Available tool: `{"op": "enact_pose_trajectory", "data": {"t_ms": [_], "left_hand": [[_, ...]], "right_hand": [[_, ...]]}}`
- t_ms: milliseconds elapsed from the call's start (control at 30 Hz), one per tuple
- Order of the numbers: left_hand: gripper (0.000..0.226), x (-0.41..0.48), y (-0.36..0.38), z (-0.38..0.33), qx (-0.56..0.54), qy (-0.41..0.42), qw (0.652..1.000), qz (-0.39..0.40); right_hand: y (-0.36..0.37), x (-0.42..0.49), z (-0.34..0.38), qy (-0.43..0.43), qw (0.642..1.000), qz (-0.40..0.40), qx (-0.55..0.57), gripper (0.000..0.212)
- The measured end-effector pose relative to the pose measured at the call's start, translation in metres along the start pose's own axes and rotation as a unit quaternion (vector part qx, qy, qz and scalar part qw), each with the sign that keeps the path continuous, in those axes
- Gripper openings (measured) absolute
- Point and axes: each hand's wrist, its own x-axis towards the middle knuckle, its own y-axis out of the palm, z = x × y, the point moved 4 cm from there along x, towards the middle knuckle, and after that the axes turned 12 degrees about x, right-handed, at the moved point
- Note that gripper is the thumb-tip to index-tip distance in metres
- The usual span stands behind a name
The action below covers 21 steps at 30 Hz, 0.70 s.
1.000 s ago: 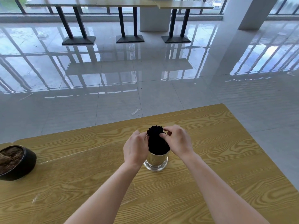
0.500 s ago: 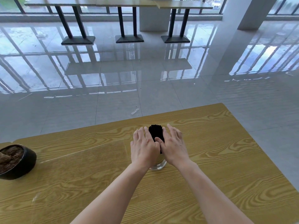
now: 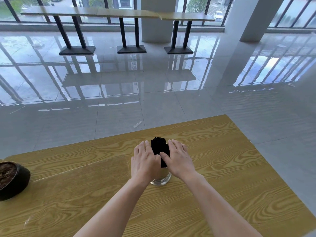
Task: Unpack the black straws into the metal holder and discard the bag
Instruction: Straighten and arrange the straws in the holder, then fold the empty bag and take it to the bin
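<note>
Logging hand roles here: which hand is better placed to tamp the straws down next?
Right, probably. The right hand has its thumb on the black straws, fingers flat beside them; the left hand lies flat on the other side, partly covering the metal holder.

The straws [image 3: 159,147] in the lower centre are plain matt black. The metal holder [image 3: 163,177] under them is shiny silver with a yellowish tint. The surface [image 3: 222,168] is honey-yellow, patterned with darker brown swirling wood grain. At the left edge the pot [image 3: 20,183] is black and its filling is brown. The floor [image 3: 171,103] is glossy pale grey tile, striped with dark reflections of window bars. In the upper frame the far tables [image 3: 119,13] have tan tops on black legs.
</note>
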Motion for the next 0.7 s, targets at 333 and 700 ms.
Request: {"op": "enact_pose_trajectory", "data": {"t_ms": [333,700], "left_hand": [[0.071,-0.01,-0.022,0.013,0.004,0.014,0.999,-0.033],[0.067,-0.058,-0.071,0.097,0.005,-0.008,0.991,-0.132]], "right_hand": [[-0.017,-0.009,0.024,-0.052,0.997,-0.049,0.024,0.062],[-0.014,-0.05,0.117,-0.247,0.956,-0.13,0.089,0.033]]}}
